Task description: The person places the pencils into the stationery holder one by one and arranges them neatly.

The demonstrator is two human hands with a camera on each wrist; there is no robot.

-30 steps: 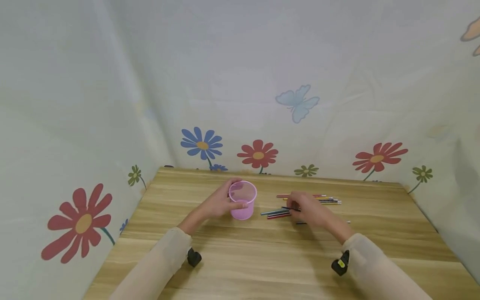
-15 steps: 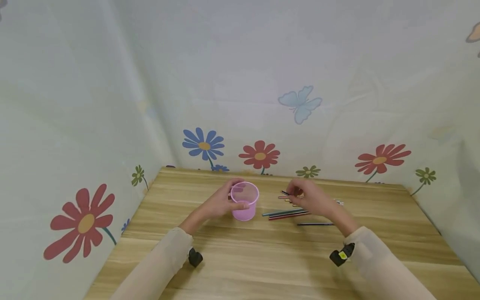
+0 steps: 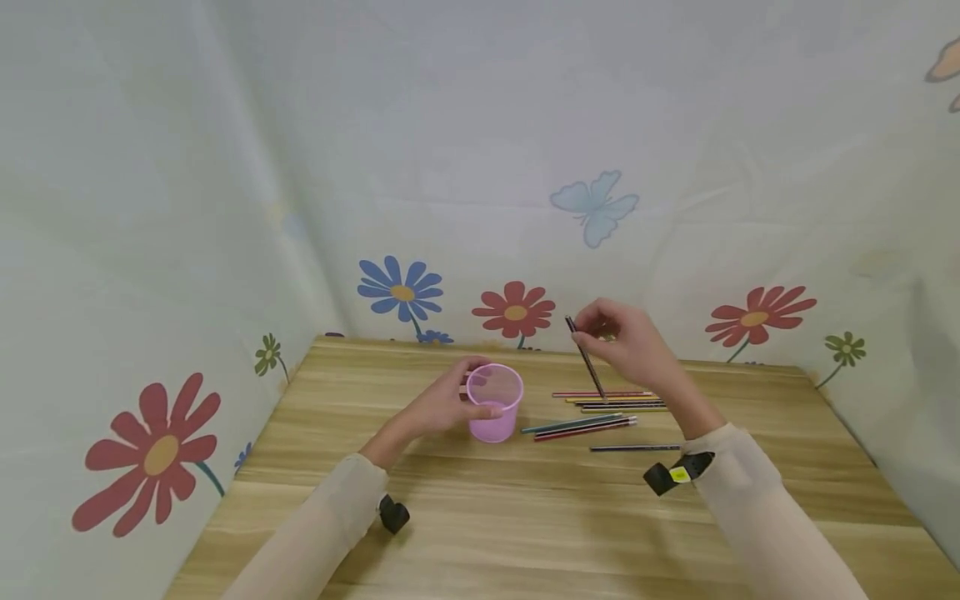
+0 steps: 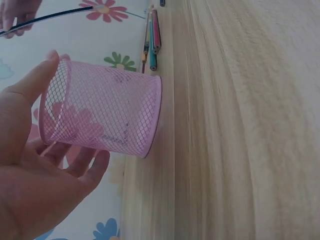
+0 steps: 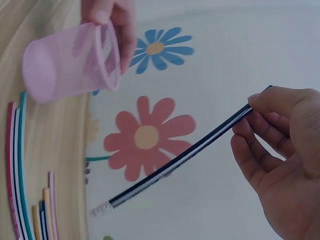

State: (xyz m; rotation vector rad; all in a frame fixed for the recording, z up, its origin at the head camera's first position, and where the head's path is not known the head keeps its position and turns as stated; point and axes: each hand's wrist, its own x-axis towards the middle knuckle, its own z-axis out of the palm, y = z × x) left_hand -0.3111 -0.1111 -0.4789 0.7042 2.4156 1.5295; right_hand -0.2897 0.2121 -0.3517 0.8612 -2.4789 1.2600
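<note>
A pink mesh pen cup stands upright on the table, empty inside as far as its mesh shows. My left hand grips it near the rim, thumb on the near side and fingers round the back. Up and to the right, my right hand pinches a dark striped pencil near one end between thumb and fingers. That pencil slants downward, its white eraser at the lower end. Below it on the wood lie several pencils, among them a teal pencil and a red pencil.
Behind these, another group of pencils lies close to the back of the table. One dark pencil lies apart, nearer the front. A white cloth printed with flowers hangs around the back and sides.
My right hand has lifted the dark striped pencil from among the others and raised it up and back, tilting it steeply. My left hand stays on the pen cup, which has shifted slightly right.
</note>
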